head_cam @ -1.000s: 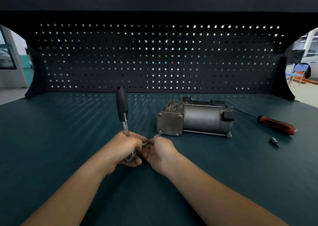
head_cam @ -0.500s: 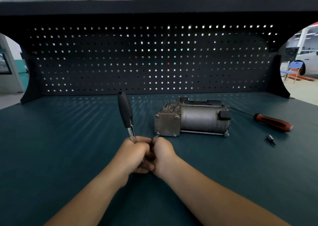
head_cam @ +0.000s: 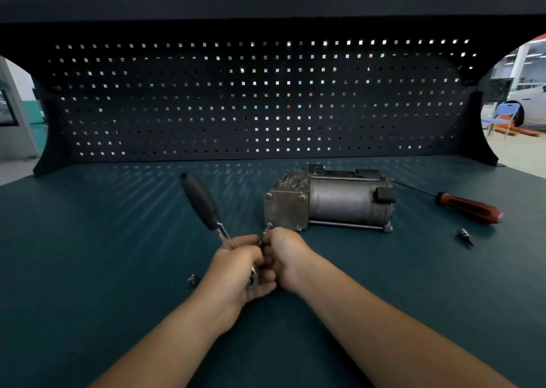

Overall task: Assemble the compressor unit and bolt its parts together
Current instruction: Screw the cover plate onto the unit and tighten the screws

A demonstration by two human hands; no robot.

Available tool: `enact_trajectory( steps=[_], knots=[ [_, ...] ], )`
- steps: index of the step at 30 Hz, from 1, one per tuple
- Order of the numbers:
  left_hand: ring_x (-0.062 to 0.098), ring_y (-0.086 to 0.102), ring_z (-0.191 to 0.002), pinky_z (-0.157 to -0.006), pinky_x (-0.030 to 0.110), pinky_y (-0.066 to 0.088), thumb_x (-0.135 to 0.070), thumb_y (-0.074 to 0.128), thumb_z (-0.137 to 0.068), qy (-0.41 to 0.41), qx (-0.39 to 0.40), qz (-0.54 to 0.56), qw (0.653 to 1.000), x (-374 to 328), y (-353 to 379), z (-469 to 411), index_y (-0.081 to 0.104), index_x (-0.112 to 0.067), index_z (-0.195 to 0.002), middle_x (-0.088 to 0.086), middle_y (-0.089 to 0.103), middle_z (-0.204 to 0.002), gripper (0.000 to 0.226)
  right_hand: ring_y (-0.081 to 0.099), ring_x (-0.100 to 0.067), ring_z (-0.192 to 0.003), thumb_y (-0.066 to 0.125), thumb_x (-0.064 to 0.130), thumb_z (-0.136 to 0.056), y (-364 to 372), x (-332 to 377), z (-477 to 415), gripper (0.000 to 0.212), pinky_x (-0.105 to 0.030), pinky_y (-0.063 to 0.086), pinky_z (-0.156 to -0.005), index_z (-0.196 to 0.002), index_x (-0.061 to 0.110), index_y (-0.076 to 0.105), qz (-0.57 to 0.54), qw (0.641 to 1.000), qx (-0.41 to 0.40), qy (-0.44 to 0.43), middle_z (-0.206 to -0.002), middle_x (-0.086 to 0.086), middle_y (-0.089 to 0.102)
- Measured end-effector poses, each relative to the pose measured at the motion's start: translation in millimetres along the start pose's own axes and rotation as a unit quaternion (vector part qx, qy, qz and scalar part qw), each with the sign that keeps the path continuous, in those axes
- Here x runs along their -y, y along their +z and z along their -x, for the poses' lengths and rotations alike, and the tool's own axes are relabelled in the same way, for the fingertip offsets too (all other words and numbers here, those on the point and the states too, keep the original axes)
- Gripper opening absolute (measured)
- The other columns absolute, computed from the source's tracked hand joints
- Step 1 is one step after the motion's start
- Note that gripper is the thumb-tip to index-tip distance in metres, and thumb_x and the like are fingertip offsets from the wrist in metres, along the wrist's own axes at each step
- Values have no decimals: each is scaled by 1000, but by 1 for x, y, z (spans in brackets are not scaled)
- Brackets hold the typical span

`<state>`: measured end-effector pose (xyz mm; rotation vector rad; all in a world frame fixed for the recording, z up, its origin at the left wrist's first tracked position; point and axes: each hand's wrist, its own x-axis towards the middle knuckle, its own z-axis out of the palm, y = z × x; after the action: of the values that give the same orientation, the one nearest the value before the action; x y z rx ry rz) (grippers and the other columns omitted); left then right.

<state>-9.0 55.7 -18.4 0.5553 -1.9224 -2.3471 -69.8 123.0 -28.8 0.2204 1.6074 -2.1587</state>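
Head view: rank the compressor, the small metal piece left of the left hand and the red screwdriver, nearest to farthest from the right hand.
1. compressor, just beyond the fingers of the right hand.
2. small metal piece, on the left, past the left hand.
3. red screwdriver, far to the right.

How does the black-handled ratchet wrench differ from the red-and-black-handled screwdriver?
The black-handled ratchet wrench is gripped by the left hand, its thin extension bar pinched by the right hand, handle tilted up off the teal bench; the red-and-black-handled screwdriver lies flat, untouched, right of the grey metal compressor. The wrench's handle is black, the screwdriver's red with black. Both are hand tools.
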Motion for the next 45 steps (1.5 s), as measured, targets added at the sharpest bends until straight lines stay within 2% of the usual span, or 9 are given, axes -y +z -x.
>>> enact_trajectory(
  steps=[8,14,24,28,31,35,38,42,45],
  knots=[
    [6,47,-32,-35,17,40,3,39,-86,79,43,-166,982,7,-3,-9,56,-24,-89,3,55,-57,33,50,-19,-49,42,6,-92,-8,13,-8,8,-22,45,-42,-95,2,48,171,984,17,-50,-66,-12,52],
    [6,53,-40,-43,17,39,-12,44,-82,210,66,-384,897,9,-12,-16,55,-29,-89,-6,56,-48,22,48,-8,-33,49,14,-91,-6,18,-13,24,-13,39,-35,-67,9,50,268,960,26,-75,-58,-4,51],
    [15,54,-79,-64,28,45,-22,48,-89,345,-17,-564,750,8,-18,-18,41,-26,-120,-6,56,-88,32,55,-19,-63,62,29,-83,-16,26,-16,34,-20,37,-45,-55,11,57,408,894,-41,-183,-57,-4,54],
    [5,53,-56,-49,17,39,-31,47,-94,263,31,-422,867,10,-11,-15,32,-35,-117,-12,55,-80,28,51,-21,-55,57,9,-85,-9,21,-21,16,-24,33,-50,-69,5,57,405,903,4,-140,-61,-13,54],
    [9,51,-35,-35,15,39,-25,48,-96,39,49,-39,997,-2,-4,-10,48,-16,-102,5,59,-65,11,31,-7,-26,54,16,-88,-12,24,-24,26,-12,20,-33,-63,11,48,322,943,-18,-78,-34,3,40],
    [11,50,-32,-32,14,40,-22,49,-95,-90,57,204,973,-13,-5,-5,56,0,-92,12,61,-56,23,27,-5,-23,51,19,-90,-11,27,-24,24,-9,17,-33,-68,12,47,291,956,-3,-47,-31,4,40],
    [12,48,-33,-33,15,36,-17,48,-93,-5,47,-13,999,-13,-9,-9,58,-5,-80,8,60,-53,20,29,-6,-24,49,21,-90,-10,25,-26,25,-10,18,-33,-67,11,50,301,952,-3,-47,-31,4,40],
    [19,59,-75,-64,29,45,-27,48,-88,261,-11,-498,827,-2,-16,-12,51,-22,-97,2,64,-87,10,32,-5,-22,49,20,-92,-11,21,-29,35,-15,21,-29,-58,10,47,307,949,7,-71,-27,6,40],
    [19,57,-100,-72,28,45,-34,50,-86,328,-41,-578,746,9,-13,-14,39,-23,-126,-1,61,-108,43,35,-6,-24,56,23,-89,-11,19,-30,36,-14,24,-31,-57,9,50,315,944,-14,-99,-28,5,42]
  ],
)
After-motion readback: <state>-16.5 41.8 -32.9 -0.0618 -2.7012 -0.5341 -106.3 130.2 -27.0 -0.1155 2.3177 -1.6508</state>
